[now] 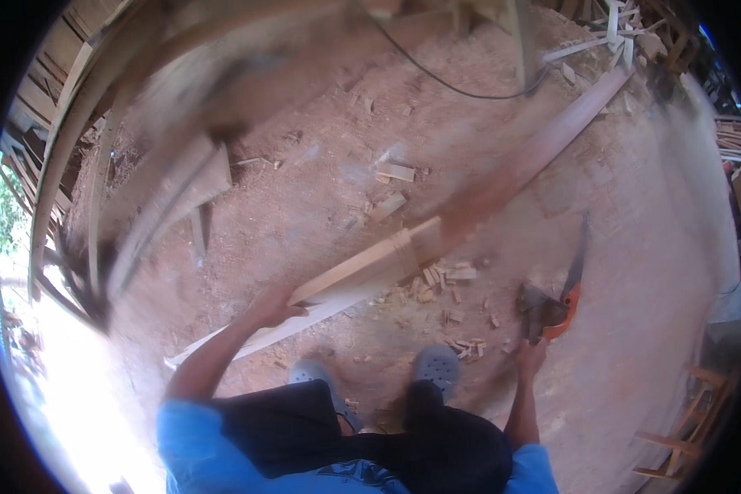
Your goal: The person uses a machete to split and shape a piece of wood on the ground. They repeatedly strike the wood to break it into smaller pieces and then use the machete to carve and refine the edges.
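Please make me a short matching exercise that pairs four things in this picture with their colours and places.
Things:
1. Tool
2. Batten
3. Clogs
4. Cable

Descriptions:
A. grey, below the batten in the picture
B. dark, curving near the picture's top
C. partly orange, in the right hand
D. pale, in the left hand

Pairs: 1-C, 2-D, 3-A, 4-B

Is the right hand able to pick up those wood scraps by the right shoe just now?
Probably not as it stands: the right hand is taken up with the orange tool. Otherwise, nothing seems to stand between it and the wood scraps.
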Demonstrator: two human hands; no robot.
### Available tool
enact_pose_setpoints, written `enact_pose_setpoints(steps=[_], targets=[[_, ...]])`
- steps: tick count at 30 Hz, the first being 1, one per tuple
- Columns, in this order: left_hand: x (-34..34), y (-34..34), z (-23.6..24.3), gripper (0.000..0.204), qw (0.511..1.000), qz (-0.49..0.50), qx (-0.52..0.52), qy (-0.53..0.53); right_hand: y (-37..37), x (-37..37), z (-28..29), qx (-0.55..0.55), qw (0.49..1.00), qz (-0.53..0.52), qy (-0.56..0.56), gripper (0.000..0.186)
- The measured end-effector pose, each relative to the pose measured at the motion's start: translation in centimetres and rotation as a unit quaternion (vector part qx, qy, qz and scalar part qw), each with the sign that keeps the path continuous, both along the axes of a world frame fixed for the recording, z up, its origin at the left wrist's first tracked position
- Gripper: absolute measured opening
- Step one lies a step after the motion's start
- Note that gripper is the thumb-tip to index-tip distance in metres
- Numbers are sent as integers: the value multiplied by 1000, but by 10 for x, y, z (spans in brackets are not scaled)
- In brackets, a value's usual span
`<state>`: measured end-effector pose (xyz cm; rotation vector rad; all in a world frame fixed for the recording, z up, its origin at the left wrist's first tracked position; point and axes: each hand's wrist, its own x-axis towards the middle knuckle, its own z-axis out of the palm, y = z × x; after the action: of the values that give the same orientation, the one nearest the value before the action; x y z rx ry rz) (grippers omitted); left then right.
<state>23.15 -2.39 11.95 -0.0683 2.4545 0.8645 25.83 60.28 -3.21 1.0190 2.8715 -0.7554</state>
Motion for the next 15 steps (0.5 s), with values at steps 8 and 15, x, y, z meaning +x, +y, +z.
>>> enact_pose_setpoints(steps=[8, 15], targets=[[-7, 4, 12, 70, 999, 15, -49, 18, -25, -1, 56, -113, 975, 80, 174, 35], [-16, 7, 24, 63, 997, 16, -73, -21, -101, -41, 112, -457, 875, 30, 157, 15]])
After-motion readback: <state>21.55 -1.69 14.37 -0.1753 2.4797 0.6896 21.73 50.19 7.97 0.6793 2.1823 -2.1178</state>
